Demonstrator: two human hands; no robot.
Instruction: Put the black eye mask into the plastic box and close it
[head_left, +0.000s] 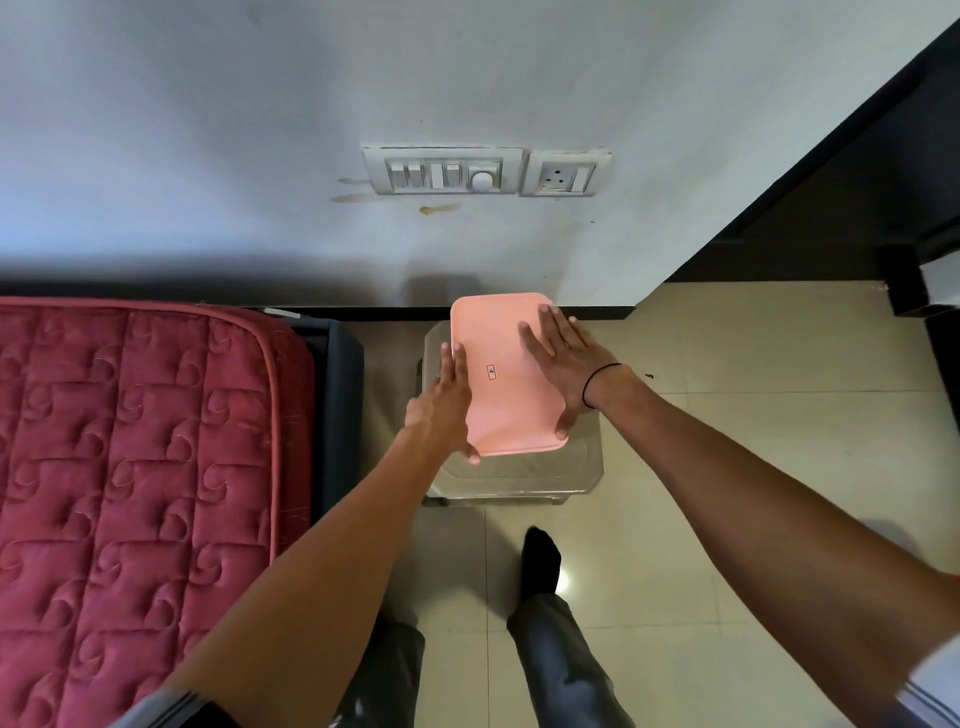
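One pink-lidded plastic box (511, 410) on grey stool (584, 462) beside bed (130, 441); contents hidden. Left hand (444, 400) flat along left edge of lid (493, 327); right hand (563, 364) flat on top, fingers spread.

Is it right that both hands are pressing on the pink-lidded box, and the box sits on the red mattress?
Not quite. The left hand and right hand are both on the pink-lidded box, but it sits on a small grey stool on the floor beside the red mattress, not on the mattress. The head view shows this.
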